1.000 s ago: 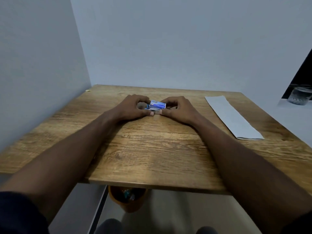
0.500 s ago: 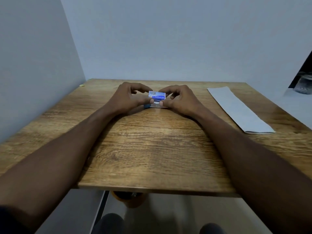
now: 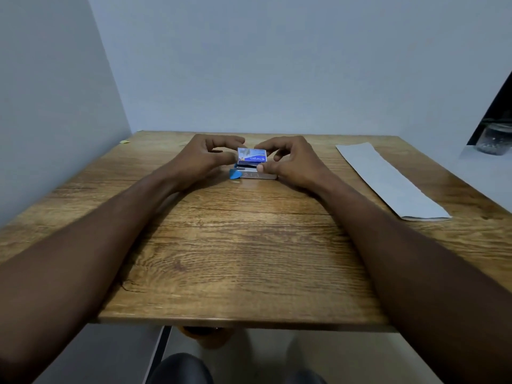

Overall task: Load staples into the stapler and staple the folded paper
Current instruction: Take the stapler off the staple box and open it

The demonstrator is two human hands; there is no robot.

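Observation:
A small blue and white staple box is held just above the table between both hands. My left hand pinches its left end and my right hand pinches its right end. Right under the box lies the stapler, silver with a blue rear tip, flat on the wooden table; my right thumb touches its top edge. The folded white paper lies apart on the right side of the table, running from the back toward the front.
Walls close in on the left and behind the table. A glass jar stands on a white ledge at the far right. A tiny yellow scrap lies at the back left corner. Below the front edge an orange container shows.
Both hands have lifted the staple box slightly off the stapler, so the stapler's silver body and blue tip now show beneath it. The head camera has tilted and shifted the view.

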